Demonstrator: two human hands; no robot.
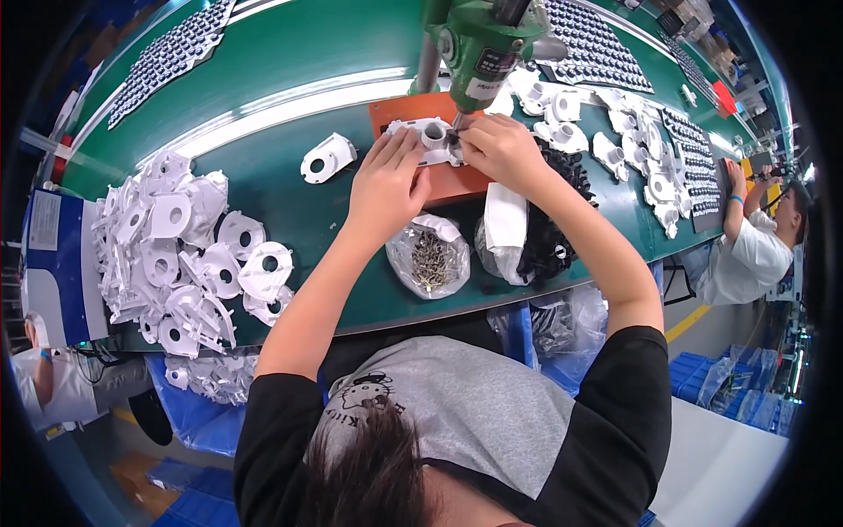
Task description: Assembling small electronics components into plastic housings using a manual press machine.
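Observation:
A white plastic housing (433,133) with a round raised collar lies on an orange fixture plate (457,183) beneath a green press head (487,57). My left hand (392,176) grips the housing's left side, fingers laid over it and thumb toward its near edge. At the housing's right side, my right hand (505,151) is closed in a pinch, just below the press's metal tip. A small black part (453,137) shows at those fingertips; its shape is mostly hidden.
White housings (167,215) are heaped at left, with one loose housing (329,158) nearby. Close in front lie a bag of small metal pieces (430,259) and black parts (549,250). More white parts (645,149) and trays of black pieces (597,48) stand right. A co-worker (755,237) sits far right.

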